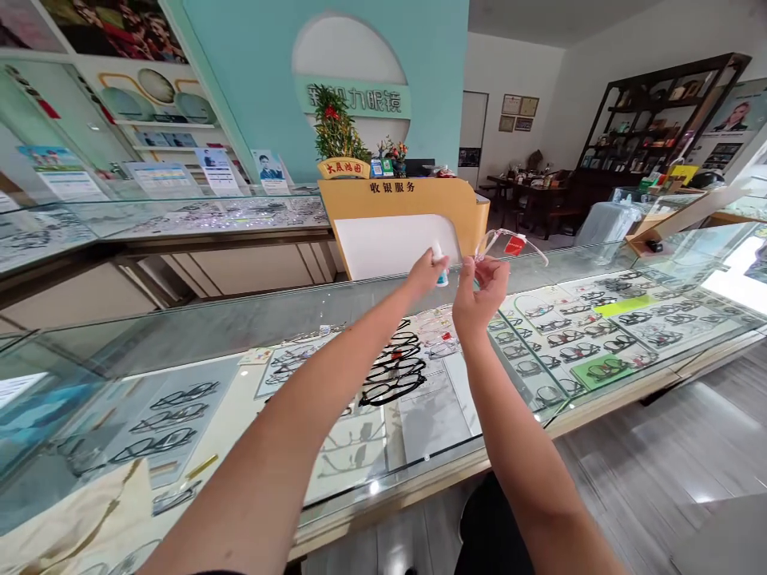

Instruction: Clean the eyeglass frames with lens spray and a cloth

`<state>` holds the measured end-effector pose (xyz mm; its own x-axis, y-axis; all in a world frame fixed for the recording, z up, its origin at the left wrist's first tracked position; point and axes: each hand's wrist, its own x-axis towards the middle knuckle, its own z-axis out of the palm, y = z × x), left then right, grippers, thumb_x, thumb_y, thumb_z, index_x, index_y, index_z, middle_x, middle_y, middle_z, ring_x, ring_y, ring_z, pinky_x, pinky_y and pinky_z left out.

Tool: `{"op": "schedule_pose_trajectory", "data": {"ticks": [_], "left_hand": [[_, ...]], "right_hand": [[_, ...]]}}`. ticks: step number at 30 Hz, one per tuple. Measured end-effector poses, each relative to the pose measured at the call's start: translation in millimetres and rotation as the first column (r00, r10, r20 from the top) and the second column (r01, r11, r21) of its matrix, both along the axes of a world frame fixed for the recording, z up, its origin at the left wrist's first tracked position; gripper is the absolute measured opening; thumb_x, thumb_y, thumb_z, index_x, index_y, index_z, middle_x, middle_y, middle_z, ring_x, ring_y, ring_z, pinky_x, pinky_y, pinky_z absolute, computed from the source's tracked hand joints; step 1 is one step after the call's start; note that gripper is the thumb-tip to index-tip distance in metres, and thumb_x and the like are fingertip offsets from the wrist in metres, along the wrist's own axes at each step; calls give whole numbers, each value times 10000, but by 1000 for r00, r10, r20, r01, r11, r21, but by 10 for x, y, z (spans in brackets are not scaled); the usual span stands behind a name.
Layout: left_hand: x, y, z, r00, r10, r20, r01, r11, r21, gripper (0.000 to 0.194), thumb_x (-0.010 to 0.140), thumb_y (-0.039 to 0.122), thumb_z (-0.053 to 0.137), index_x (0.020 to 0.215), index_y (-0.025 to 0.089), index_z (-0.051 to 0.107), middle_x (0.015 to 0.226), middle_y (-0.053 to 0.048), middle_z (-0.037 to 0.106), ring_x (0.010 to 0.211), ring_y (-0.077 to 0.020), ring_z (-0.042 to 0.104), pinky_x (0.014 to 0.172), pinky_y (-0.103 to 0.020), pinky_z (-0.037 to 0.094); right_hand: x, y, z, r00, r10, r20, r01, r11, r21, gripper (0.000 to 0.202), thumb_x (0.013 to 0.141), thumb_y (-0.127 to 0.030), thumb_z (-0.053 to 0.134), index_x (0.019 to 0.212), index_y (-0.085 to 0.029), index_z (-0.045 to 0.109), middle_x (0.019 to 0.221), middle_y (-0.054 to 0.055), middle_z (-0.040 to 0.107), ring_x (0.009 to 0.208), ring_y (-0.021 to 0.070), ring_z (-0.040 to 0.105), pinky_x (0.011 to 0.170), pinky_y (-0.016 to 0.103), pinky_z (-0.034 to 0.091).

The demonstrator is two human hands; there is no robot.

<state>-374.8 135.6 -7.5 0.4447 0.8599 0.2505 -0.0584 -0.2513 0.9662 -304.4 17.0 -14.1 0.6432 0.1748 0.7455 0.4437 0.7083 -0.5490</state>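
Observation:
My left hand (427, 271) is closed around a small white bottle (442, 278) with a blue-green label, held up over the glass counter. Just to its right, my right hand (481, 291) pinches a pair of clear-framed eyeglasses (494, 235). A red tag (514, 244) hangs on one temple, and the fingers hide part of the frame. Below both hands, several black eyeglasses (392, 390) are lined up in a row on the counter. Lighter-framed eyeglasses (442, 349) with a red tag lie beside that row.
The glass display case (335, 487) runs across in front of me, with many eyeglasses inside. A beige cloth (77, 519) lies at the lower left. Beyond stands a yellow and white cashier desk (395, 200) with a plant (335, 128). Grey flooring (677, 463) shows at right.

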Motion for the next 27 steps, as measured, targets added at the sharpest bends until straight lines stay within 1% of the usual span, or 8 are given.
{"op": "schedule_pose_trajectory", "data": {"ticks": [3, 7, 9, 11, 16, 19, 23, 27], "left_hand": [[-807, -180, 2, 993, 32, 114, -19, 993, -117, 414, 959, 509, 839, 1162, 264, 574, 1010, -26, 641, 956, -226, 688, 785, -385, 628], [-1980, -667, -128, 971, 34, 235, -3, 991, -131, 598, 855, 611, 943, 1213, 297, 581, 1013, -14, 647, 949, -205, 669, 759, -348, 646], [-2412, -878, -187, 955, 62, 290, -18, 988, -154, 617, 847, 639, 948, 1208, 309, 571, 941, 4, 641, 870, -193, 657, 682, -312, 623], [-2679, -1002, -208, 936, 81, 343, -24, 986, -166, 588, 864, 653, 929, 1182, 302, 582, 895, 8, 641, 792, -181, 640, 592, -271, 568], [-2823, -1057, -125, 897, 91, 433, -20, 986, -166, 472, 976, 571, 832, 1294, 264, 669, 1025, -56, 725, 894, -208, 719, 603, -273, 572], [-2809, -1083, -81, 887, 45, 459, 61, 975, -214, 413, 1007, 512, 780, 1321, 258, 693, 948, -53, 711, 844, -215, 706, 589, -278, 550], [-2839, -1114, -66, 873, 20, 487, 140, 947, -290, 368, 1031, 560, 679, 1071, 201, 752, 811, -52, 623, 716, -194, 624, 514, -258, 455], [-2861, -1110, -63, 888, -1, 460, 174, 926, -334, 734, 1020, 841, 497, 713, 188, 628, 690, -35, 479, 640, -177, 536, 480, -251, 391]], "right_hand": [[-24, 18, -35, 997, 79, -4, -79, 996, -42, 327, 1063, -566, 693, 1036, -278, 541, 1088, 81, 709, 970, 227, 756, 899, 424, 638], [-150, -20, -118, 981, 174, 83, -160, 976, -148, 286, 1057, -518, 716, 1007, -274, 573, 1012, 49, 704, 955, 228, 713, 945, 433, 583], [-280, -66, -184, 956, 254, 146, -216, 948, -235, 262, 1056, -492, 716, 994, -274, 583, 968, 31, 706, 905, 218, 673, 903, 415, 551], [-452, -115, -244, 925, 331, 186, -265, 914, -307, 257, 1049, -482, 718, 978, -276, 583, 955, 21, 717, 883, 214, 648, 879, 403, 526], [-961, -170, -199, 817, 555, 158, -451, 786, -423, 269, 1023, -479, 741, 945, -286, 570, 931, 8, 722, 865, 213, 659, 843, 390, 510], [-1232, -161, -104, 756, 633, 163, -525, 737, -426, 255, 1025, -448, 739, 934, -290, 561, 926, 4, 716, 861, 212, 675, 835, 390, 508], [-1414, -172, -172, 776, 606, 177, -494, 757, -428, 242, 1037, -438, 726, 938, -290, 562, 944, 13, 723, 871, 217, 666, 834, 397, 498], [-1393, -232, -345, 748, 644, 160, -504, 707, -496, 297, 1029, -504, 759, 930, -287, 582, 946, 17, 728, 867, 220, 678, 821, 400, 496]]}}
